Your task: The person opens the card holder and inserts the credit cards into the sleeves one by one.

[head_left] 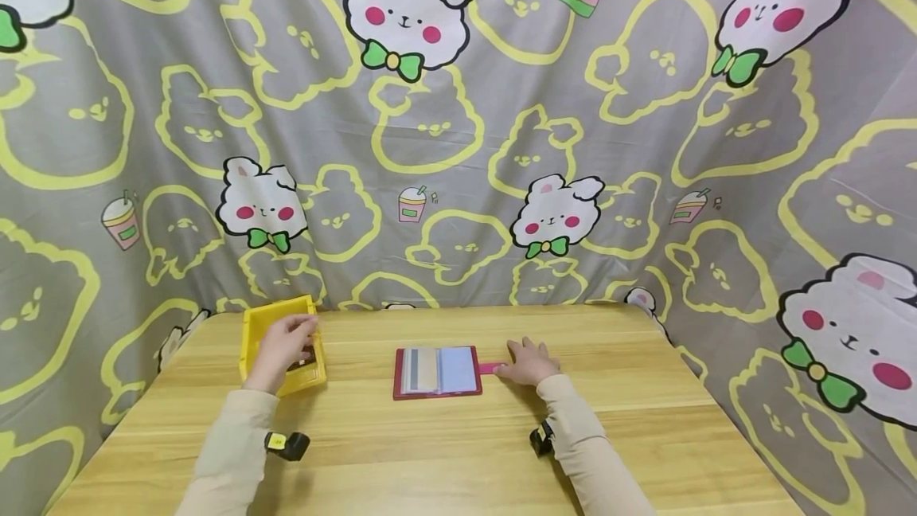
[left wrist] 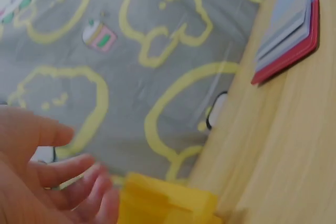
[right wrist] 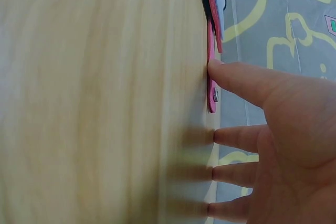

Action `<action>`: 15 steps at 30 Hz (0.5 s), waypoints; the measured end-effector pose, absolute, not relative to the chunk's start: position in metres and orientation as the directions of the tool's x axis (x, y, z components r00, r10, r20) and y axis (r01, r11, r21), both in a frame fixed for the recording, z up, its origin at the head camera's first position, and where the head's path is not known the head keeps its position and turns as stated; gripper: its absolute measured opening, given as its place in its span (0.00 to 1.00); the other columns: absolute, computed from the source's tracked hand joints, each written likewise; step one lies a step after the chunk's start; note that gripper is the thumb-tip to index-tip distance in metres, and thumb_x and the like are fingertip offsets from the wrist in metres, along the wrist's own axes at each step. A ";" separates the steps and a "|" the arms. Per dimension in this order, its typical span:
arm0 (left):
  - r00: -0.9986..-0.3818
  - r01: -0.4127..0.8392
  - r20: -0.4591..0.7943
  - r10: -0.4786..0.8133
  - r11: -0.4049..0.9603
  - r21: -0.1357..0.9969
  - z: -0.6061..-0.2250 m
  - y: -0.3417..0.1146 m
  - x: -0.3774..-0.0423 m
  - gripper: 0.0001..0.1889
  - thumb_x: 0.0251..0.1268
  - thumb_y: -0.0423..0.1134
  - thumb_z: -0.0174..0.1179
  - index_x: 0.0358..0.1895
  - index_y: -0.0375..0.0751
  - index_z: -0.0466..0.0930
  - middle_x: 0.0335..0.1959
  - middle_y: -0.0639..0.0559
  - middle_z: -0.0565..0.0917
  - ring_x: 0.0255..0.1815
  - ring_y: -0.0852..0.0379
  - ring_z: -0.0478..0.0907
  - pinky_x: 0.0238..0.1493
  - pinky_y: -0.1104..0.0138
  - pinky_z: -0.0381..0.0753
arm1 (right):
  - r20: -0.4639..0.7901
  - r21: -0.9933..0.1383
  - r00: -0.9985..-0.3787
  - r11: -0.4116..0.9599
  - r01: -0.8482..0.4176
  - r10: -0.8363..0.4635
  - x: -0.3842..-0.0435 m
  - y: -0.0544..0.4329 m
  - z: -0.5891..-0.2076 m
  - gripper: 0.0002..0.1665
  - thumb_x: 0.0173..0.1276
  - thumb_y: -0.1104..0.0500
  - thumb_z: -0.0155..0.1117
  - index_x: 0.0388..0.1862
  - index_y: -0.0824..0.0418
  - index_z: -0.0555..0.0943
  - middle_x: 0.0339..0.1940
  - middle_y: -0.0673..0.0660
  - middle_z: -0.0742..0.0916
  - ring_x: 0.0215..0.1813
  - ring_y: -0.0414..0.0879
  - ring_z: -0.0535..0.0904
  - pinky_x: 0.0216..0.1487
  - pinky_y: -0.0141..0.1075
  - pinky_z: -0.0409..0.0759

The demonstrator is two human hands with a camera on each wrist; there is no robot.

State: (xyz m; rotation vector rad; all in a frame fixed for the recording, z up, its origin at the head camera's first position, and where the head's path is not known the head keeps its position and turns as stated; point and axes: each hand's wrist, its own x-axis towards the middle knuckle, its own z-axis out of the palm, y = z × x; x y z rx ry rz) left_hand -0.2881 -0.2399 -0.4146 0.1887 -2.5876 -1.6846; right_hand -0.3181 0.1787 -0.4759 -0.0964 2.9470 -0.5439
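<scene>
A red card holder [head_left: 438, 395] lies spread open on the table, its sleeve pages showing pale blue and beige. From its right side runs a pink strap [right wrist: 211, 95] with a metal snap. My right hand [head_left: 528, 363] rests beside it, thumb touching the strap and the other fingertips on the table, fingers extended. Over the yellow bin [head_left: 313, 377] hovers my left hand [head_left: 281, 349], fingers loosely bent with nothing between them, as the left wrist view shows. Something dark [head_left: 306, 358] lies inside the bin, partly covered by that hand.
A wooden table [head_left: 401, 460] carries everything, and a patterned curtain [head_left: 458, 142] hangs behind and along both sides. Small black cameras [head_left: 288, 445] are strapped at the wrists. The bin stands at the table's left back.
</scene>
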 end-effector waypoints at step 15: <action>-0.958 -0.262 -0.224 -0.180 0.226 0.938 -0.441 -0.274 -0.316 0.43 0.74 0.63 0.25 0.77 0.31 0.30 0.78 0.29 0.35 0.77 0.27 0.37 0.72 0.34 0.49 | -0.123 -0.370 -0.988 0.928 -0.037 -0.089 -0.320 0.178 -0.479 0.42 0.65 0.41 0.63 0.73 0.57 0.66 0.76 0.68 0.64 0.75 0.75 0.52 0.64 0.75 0.56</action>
